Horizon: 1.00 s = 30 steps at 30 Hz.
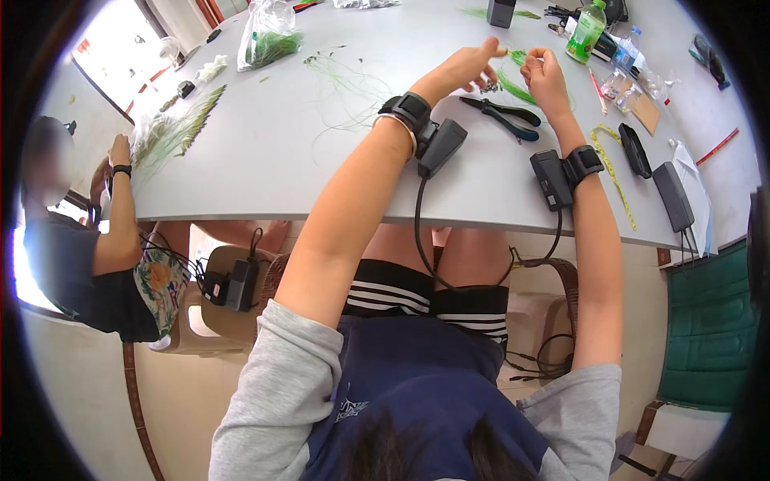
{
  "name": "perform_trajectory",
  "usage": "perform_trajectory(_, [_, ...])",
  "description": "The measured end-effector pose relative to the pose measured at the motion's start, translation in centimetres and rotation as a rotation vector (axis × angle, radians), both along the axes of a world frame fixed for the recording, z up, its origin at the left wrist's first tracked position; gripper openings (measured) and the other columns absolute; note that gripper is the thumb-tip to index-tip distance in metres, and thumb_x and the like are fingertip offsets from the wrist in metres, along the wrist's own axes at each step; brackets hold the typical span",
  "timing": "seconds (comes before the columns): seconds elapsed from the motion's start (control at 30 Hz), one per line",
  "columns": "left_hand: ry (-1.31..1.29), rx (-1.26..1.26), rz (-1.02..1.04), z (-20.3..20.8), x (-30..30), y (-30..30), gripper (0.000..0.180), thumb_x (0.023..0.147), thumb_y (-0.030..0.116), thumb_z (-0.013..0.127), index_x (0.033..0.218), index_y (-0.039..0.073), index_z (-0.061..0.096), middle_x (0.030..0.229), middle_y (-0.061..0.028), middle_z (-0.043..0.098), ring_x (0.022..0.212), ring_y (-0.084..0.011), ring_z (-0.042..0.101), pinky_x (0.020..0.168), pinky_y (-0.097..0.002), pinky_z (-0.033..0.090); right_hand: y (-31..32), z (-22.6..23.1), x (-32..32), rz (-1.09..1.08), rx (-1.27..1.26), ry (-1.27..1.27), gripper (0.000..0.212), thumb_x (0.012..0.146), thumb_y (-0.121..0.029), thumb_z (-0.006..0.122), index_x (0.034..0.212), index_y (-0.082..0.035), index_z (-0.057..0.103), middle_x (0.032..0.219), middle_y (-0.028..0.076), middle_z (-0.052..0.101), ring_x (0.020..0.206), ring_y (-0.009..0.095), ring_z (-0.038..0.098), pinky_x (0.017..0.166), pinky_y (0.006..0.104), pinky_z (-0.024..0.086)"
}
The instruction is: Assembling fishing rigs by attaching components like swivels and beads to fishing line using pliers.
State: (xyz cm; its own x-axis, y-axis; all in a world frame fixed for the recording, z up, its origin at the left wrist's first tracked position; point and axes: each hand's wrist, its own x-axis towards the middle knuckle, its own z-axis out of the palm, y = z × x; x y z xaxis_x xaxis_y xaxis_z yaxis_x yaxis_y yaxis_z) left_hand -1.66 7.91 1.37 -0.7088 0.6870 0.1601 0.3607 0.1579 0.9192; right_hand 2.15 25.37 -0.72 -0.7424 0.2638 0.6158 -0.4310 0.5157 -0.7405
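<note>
My right hand (547, 80) is closed in a pinch on a small bundle of thin green strands (516, 86), whose ends trail down toward the table. Just left of it, my left hand (472, 66) has its fingers apart, pointing toward the bundle. Some tiny shiny bits (490, 85) show by its lower fingertips; I cannot make out what they are. Dark-handled pliers (507, 117) lie on the table below both hands. Each wrist wears a black strap with a boxy device, cabled toward my lap.
Loose green strands (341, 88) spread left of my hands, and a plastic bag of them (271, 44) stands farther back. A green-labelled bottle (587, 34), yellow measuring tape (613, 172) and black case (634, 151) are at the right. Another person (96, 248) sits at the left.
</note>
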Motion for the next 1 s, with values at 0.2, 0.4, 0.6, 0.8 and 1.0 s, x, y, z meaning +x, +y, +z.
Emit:
perform_trajectory(0.2, [-0.363,0.602,-0.356,0.3,0.2,-0.6,0.069,0.085,0.061,0.014,0.114,0.014,0.054,0.072,0.0014,0.046,0.067,-0.009,0.043,0.06,-0.0211,0.037,0.2,0.5,0.4,0.046,-0.08,-0.046,0.014,0.086,-0.015,0.044,0.089,-0.001,0.046,0.068,0.007,0.057,0.06,0.013,0.055,0.055,0.0258,0.044])
perform_trajectory(0.4, [0.277,-0.165,-0.074,-0.3,-1.0,0.1,0.065,0.084,0.062,0.02,0.109,0.018,0.059,0.072,0.0003,0.049,0.058,-0.0094,0.042,0.052,-0.0227,0.038,-0.5,0.7,0.8,-0.21,0.101,0.018,0.015,0.086,-0.016,0.044,0.091,-0.002,0.046,0.071,0.01,0.06,0.067,0.02,0.06,0.06,0.0294,0.046])
perform_trajectory(0.6, [-0.395,0.467,-0.179,-0.1,0.6,0.4,0.065,0.086,0.059,0.013,0.118,0.017,0.051,0.082,-0.0012,0.046,0.067,-0.011,0.042,0.059,-0.0219,0.04,-0.3,0.5,0.9,-0.159,0.077,-0.007,0.015,0.087,-0.016,0.043,0.092,-0.002,0.047,0.072,0.01,0.06,0.069,0.02,0.061,0.062,0.0287,0.046])
perform_trajectory(0.8, [-0.252,0.317,-0.285,-0.1,-0.6,-1.1,0.078,0.082,0.064,0.003,0.102,0.016,0.062,0.067,0.0007,0.045,0.063,-0.0102,0.041,0.056,-0.0239,0.039,-0.2,1.0,0.8,-0.187,0.107,0.016,0.015,0.087,-0.016,0.043,0.092,-0.002,0.046,0.071,0.01,0.06,0.067,0.018,0.06,0.06,0.0284,0.046])
perform_trajectory(1.0, [0.052,-0.01,0.036,-0.6,-0.5,-0.7,0.081,0.08,0.066,0.006,0.107,0.013,0.06,0.079,-0.0044,0.056,0.063,-0.0124,0.043,0.059,-0.025,0.041,-0.5,0.5,0.7,-0.127,0.082,0.006,0.014,0.086,-0.015,0.043,0.092,-0.002,0.046,0.069,0.01,0.059,0.062,0.018,0.057,0.058,0.029,0.044])
